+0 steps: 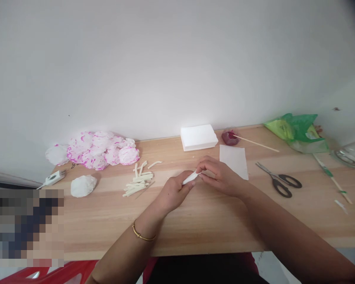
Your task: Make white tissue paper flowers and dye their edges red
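Note:
Over the middle of the wooden table, my left hand [172, 191] is closed around a small folded piece of white tissue paper [189, 178]. The fingertips of my right hand [220, 174] pinch the far end of that same piece. Just behind the right hand lies a flat white sheet [233, 157], partly covered by it. A stack of white tissue sheets [198, 137] sits farther back against the wall. To the left of my hands is a loose pile of pale, thick strips [139, 182]. A plain white tissue ball [83, 185] rests beyond them.
Pink-streaked tissue balls [97, 148] are heaped at the back left, near a white plug [55, 178]. On the right are a cup of dark red stuff [229, 137], a thin stick [257, 143], black-handled scissors [279, 179], a green plastic bag [303, 130] and a glass jar [353, 154].

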### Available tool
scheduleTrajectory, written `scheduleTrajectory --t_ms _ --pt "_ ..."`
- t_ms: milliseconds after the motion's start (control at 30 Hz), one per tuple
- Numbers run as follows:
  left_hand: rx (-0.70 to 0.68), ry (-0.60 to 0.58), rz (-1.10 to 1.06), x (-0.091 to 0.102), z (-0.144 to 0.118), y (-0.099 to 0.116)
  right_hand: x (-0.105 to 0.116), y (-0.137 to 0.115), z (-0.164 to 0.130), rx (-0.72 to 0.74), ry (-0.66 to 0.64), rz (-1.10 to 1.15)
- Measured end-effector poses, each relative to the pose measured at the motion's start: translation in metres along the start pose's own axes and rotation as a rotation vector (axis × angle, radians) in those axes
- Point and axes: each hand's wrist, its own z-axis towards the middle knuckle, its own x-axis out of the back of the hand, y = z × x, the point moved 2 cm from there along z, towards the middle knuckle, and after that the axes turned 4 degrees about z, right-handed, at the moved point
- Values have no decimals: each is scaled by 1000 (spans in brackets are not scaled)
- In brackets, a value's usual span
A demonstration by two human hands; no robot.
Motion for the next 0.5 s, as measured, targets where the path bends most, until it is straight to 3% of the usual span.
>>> scheduleTrajectory --t_ms 500 --pt "4 -25 218 -1 -3 0 -2 1 -1 -111 -50 47"
